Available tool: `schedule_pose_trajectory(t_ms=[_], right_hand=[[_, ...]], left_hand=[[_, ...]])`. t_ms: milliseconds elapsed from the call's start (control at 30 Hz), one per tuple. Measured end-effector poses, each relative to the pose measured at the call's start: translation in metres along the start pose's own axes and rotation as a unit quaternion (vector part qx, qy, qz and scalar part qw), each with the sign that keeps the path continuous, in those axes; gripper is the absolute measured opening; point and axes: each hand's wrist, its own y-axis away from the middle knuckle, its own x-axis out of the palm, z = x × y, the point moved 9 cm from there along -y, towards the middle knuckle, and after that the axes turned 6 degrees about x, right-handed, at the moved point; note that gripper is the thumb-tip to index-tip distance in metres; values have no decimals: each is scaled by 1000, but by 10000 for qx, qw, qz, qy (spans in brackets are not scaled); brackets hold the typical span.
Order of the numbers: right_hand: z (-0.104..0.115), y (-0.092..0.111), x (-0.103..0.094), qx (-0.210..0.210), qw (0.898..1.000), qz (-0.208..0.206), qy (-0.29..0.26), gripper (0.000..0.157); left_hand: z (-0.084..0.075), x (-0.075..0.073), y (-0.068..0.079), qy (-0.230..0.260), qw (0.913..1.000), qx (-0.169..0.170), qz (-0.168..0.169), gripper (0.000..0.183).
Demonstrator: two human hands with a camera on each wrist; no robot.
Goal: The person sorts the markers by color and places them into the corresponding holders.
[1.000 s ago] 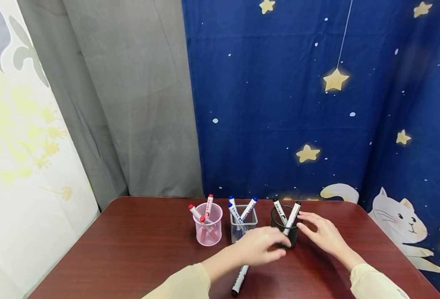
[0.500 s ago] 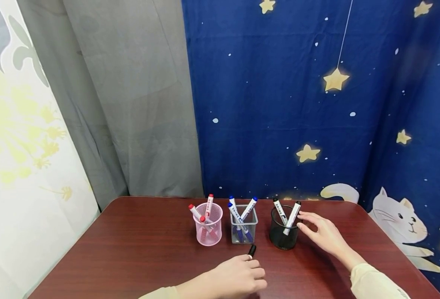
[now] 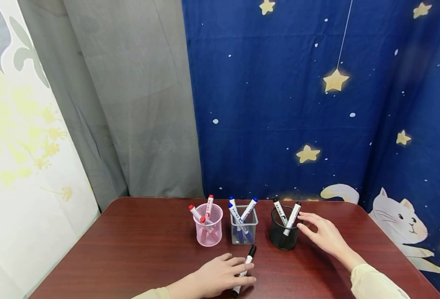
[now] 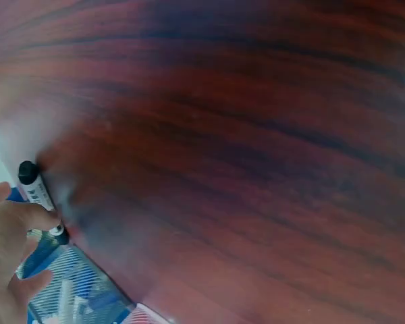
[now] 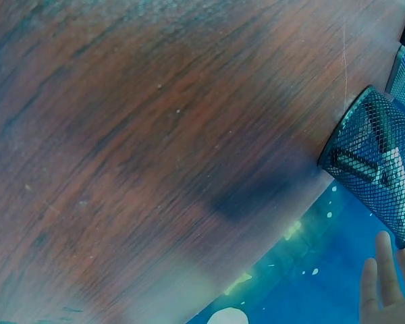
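A white marker with black ends [image 3: 249, 259] lies on the table, partly covered by my left hand [image 3: 217, 277]. That hand's fingers reach loosely over the marker, spread apart; in the left wrist view the thumb is right by the marker's barrel [image 4: 39, 196]. On the right, a round black mesh pen cup [image 3: 282, 240] holds two black-capped markers [image 3: 292, 218]. My right hand [image 3: 326, 236] is at this cup's right rim, fingers extended and fingertips right at the edge. The right wrist view shows the cup [image 5: 371, 162] with the fingers [image 5: 386, 270] beside its rim.
A square silver mesh pen cup [image 3: 243, 236] with several blue-capped markers stands left of the black cup. Further left is a pink round mesh cup [image 3: 208, 238] with red-capped markers. The brown wooden table [image 3: 148, 236] ends at grey and blue curtains.
My left hand came back from in front of the black cup to the lying marker, then shifted slightly left with fingers spreading, so more of the marker shows. The right hand stays at the cup.
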Motion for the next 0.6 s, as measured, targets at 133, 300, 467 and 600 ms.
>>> schedule_pose_trajectory(t_ms=[133, 300, 467, 600], right_hand=[[0, 0, 0, -5, 10000, -16, -5, 26], [0, 0, 0, 6, 10000, -12, -10, 26], [-1, 0, 1, 37, 10000, 26, -29, 26], [0, 0, 0, 39, 10000, -1, 4, 26]], left_hand=[[-2, 10, 1, -8, 9997, 81, 237, 52], [-6, 15, -3, -371, 9980, 264, 439, 46], [-8, 14, -6, -798, 9950, 472, 383, 30], [-8, 12, -6, -1087, 9924, 536, 223, 22]])
